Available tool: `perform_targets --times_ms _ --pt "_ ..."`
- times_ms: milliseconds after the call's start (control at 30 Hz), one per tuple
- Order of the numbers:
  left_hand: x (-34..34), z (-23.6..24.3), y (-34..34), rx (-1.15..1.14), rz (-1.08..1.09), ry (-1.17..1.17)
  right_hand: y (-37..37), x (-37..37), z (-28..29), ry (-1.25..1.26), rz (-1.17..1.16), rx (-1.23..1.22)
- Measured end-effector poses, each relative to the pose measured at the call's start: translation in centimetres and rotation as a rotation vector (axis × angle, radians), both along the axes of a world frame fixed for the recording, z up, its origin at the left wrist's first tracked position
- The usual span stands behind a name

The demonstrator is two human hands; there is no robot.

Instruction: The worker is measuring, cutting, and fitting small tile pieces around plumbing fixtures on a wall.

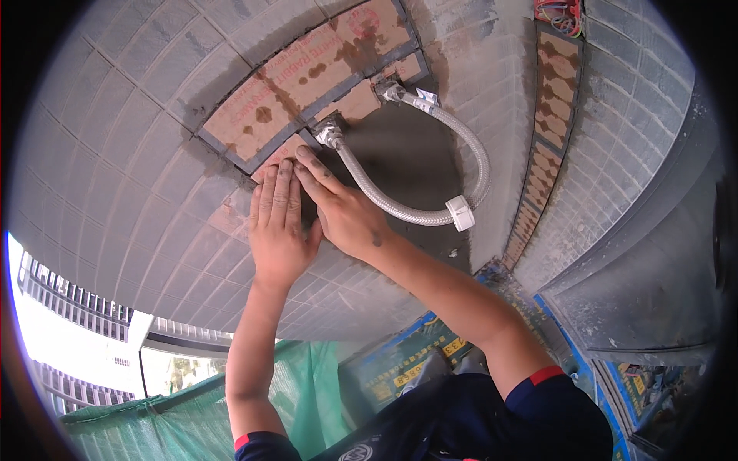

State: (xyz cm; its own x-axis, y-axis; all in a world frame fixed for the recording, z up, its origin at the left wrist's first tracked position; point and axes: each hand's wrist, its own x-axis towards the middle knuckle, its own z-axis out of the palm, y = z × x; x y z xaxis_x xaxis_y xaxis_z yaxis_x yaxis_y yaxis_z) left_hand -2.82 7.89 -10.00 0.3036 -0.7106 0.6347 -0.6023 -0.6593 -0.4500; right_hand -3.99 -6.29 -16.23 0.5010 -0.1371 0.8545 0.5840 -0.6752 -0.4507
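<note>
Both of my hands lie against the wall with fingers stretched out. My left hand (278, 230) and my right hand (350, 219) touch at the fingers, their tips on a small brown tile piece (270, 163) that they partly cover. Directly above it, large brown tiles (307, 69) with red print and wet stains sit within dark grey borders. Two metal pipe fittings (329, 132) stick out of the wall just right of my fingertips. A braided metal hose (480, 165) loops between them, with a white plastic nut (460, 213) on it. Smooth grey mortar (407, 157) shows behind the loop.
On the wall to the right runs a strip of brown patterned tiles (553, 92), with red wires in a box (560, 17) above. Green netting (304, 384) hangs at lower left. Blue and yellow sheeting (415, 357) covers the floor. A dark grey panel (653, 269) stands at right.
</note>
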Motion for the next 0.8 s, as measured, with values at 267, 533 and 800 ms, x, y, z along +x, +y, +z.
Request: perform_targets --times_ms 267,533,800 --pt "0.6 -1.2 5.9 -0.212 -0.043 -0.086 -0.1 -0.4 -0.3 0.010 -0.133 -0.161" --pt "1.4 -1.0 4.8 -0.012 0.011 -0.021 0.1 0.8 -0.3 -0.041 -0.185 -0.201" --pt "3.7 -2.3 5.2 -0.009 0.037 -0.126 -0.4 0.1 -0.1 0.095 -0.152 -0.203"
